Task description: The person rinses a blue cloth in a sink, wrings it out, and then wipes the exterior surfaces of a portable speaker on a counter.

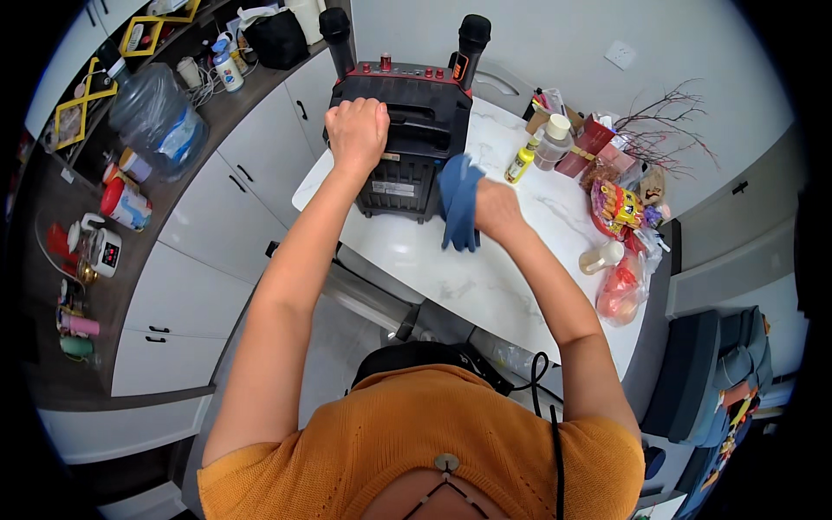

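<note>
A black karaoke speaker (401, 178) with red trim stands on the white marble-patterned table (407, 251). Two black microphones, the left one (338, 39) and the right one (471, 52), rise from its far corners. My left hand (358, 132) is closed over the speaker's upper left part, its fingertips hidden from me. In my right hand (498, 208) a blue cloth (459, 201) is bunched up. The cloth lies against the speaker's right side, and its lower end hangs near the tabletop.
Right of the speaker stand a yellow bottle (520, 162), a clear jar (553, 143), snack packs (617, 206), a pale bottle (601, 257) and a red plastic bag (622, 290). Dry branches (667, 121) reach toward the wall. A counter at left holds a water jug (160, 121) and a kettle (102, 250).
</note>
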`<state>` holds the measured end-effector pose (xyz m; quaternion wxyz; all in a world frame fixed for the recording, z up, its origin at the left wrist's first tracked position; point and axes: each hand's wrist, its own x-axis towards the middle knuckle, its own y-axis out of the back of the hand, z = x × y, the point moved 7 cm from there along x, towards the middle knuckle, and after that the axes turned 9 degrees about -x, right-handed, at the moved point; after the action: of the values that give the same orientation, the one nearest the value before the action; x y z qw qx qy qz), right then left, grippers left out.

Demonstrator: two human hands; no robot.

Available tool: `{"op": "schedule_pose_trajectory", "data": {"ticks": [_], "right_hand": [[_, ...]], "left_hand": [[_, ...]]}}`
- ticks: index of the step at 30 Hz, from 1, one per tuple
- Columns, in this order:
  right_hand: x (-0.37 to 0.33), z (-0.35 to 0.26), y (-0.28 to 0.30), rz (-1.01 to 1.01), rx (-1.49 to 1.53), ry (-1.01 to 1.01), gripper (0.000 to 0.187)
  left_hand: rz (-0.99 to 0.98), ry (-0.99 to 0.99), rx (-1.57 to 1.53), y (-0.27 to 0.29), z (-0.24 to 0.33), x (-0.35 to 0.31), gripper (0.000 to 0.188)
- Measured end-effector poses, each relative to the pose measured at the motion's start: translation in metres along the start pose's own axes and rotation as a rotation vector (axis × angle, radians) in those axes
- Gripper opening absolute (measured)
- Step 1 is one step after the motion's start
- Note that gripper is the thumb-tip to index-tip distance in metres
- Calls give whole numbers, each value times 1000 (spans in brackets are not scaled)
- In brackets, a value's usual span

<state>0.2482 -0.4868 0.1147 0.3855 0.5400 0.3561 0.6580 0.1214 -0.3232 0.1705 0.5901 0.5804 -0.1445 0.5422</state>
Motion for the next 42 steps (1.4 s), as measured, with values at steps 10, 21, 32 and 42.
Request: {"op": "schedule_pose_trajectory", "data": {"ticks": [10, 21, 32, 42], "right_hand": [[38, -22, -6, -17, -118, -142, 12], [9, 47, 28, 136, 91, -381, 20], [137, 24, 7, -55, 384, 191, 25], [152, 22, -2, -61, 478, 241, 29]], "left_hand": [[-163, 34, -87, 1, -2, 4, 26], [-48, -14, -87, 7, 1, 1, 23], [53, -53, -238, 11, 1, -2, 13], [104, -44, -265, 12, -9, -11, 13]]}}
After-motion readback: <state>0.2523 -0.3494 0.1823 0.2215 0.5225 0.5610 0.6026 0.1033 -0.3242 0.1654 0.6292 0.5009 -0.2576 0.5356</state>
